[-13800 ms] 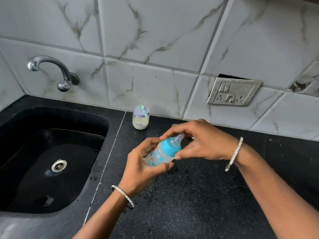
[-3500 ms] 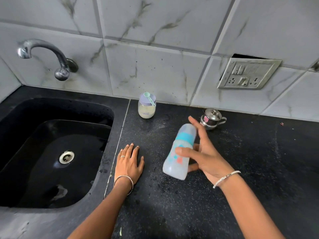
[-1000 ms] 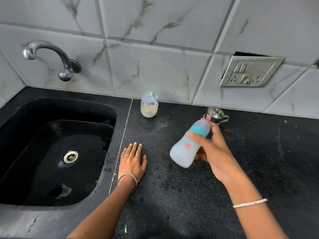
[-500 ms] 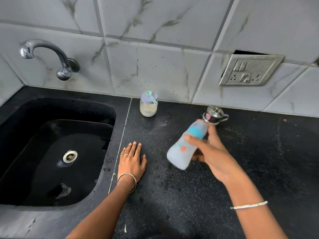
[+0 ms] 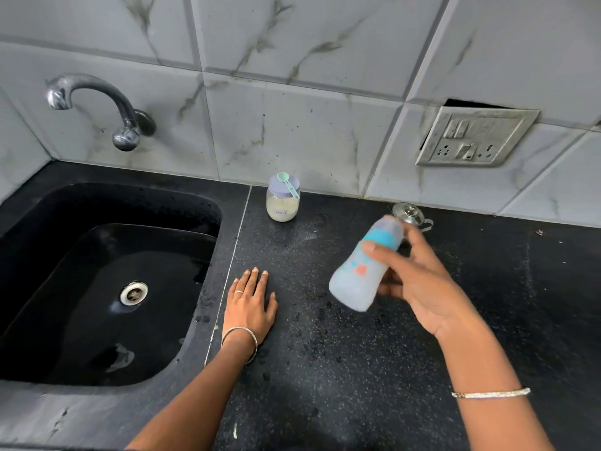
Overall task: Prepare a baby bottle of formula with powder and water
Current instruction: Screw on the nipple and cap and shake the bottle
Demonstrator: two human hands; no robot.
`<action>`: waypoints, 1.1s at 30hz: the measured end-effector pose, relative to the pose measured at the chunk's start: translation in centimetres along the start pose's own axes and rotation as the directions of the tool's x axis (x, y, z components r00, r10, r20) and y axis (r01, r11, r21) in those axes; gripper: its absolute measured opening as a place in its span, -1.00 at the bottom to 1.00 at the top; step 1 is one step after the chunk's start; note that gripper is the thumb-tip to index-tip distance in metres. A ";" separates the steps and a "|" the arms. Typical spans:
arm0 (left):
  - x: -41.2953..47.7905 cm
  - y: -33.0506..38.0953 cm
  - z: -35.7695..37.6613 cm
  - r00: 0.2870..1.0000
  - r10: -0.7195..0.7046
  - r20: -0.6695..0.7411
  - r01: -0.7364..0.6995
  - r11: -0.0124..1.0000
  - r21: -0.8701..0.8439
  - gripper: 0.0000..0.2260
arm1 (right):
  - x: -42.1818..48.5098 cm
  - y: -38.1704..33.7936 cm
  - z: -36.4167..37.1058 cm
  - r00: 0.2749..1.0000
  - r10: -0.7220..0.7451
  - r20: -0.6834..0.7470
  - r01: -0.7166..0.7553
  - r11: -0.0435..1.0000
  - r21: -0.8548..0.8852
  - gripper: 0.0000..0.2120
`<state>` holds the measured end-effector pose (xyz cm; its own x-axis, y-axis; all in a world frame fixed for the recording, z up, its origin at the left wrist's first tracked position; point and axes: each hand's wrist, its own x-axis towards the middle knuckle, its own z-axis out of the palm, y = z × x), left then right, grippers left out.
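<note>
My right hand (image 5: pixel 419 281) grips a baby bottle (image 5: pixel 361 275) with a blue collar and cloudy white liquid, held tilted above the black counter (image 5: pixel 325 369), cap end pointing away; the bottle looks motion-blurred. My left hand (image 5: pixel 252 304) rests flat on the counter beside the sink edge, fingers straight. A small jar of pale powder (image 5: pixel 283 203) with a lilac lid and a green scoop on top stands near the wall. A little steel lidded pot (image 5: pixel 411 216) sits behind the bottle, partly hidden.
A black sink (image 5: pixel 97 288) with a steel drain fills the left; a metal tap (image 5: pixel 97 105) juts from the tiled wall above it. A loose switch-and-socket plate (image 5: pixel 474 138) hangs on the wall at right. Water droplets speckle the counter.
The bottle in my right hand has been swinging back and forth between tilts over the last seconds. My left hand, which earlier held the bottle, now stays flat on the counter.
</note>
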<state>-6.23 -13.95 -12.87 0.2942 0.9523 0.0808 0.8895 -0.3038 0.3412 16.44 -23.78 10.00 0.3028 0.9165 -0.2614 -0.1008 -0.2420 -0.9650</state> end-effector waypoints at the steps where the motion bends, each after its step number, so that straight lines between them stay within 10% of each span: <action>1: 0.0 0.0 0.0 1.000 0.000 -0.003 0.000 1.000 -0.003 -0.51 | 0.2 -0.1 0.1 0.997 -0.028 -0.075 0.034 0.996 0.083 -0.26; 7: 0.1 0.1 -0.2 1.000 -0.005 0.003 0.005 1.000 -0.026 -0.51 | -0.5 -1.0 -0.4 0.966 0.083 0.243 -0.033 0.979 -0.201 -0.28; 12: 0.0 0.1 -0.2 1.000 -0.008 0.014 0.008 1.000 -0.022 -0.50 | 0.4 -0.8 0.1 0.995 -0.091 -0.034 0.095 0.990 0.105 -0.34; 17: 0.0 0.1 -0.3 1.000 -0.005 0.020 0.006 1.000 -0.021 -0.49 | -0.5 0.1 0.4 0.971 0.085 0.225 -0.038 0.978 -0.205 -0.28; 21: 0.0 0.1 -0.3 1.000 -0.004 0.018 0.005 1.000 -0.019 -0.50 | 0.1 0.9 1.0 0.997 -0.050 -0.066 0.054 0.996 0.074 -0.26; 26: 0.0 0.0 -0.2 1.000 0.000 0.019 0.000 1.000 -0.009 -0.49 | -0.4 1.6 0.8 0.978 0.072 0.198 -0.041 0.987 -0.158 -0.29; 30: 0.0 0.0 -0.2 1.000 -0.003 0.019 0.003 1.000 -0.007 -0.49 | 0.4 2.0 0.7 0.999 -0.032 -0.026 0.034 0.994 0.100 -0.30; 33: 0.0 0.1 -0.2 1.000 -0.001 0.018 0.001 1.000 -0.006 -0.50 | 0.6 1.8 0.2 0.999 -0.041 0.023 0.042 0.999 -0.024 -0.26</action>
<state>-6.23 -13.97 -12.65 0.2995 0.9520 0.0637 0.8879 -0.3025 0.3466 16.20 -23.59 8.07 0.2849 0.9328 -0.2208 -0.0650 -0.2110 -0.9753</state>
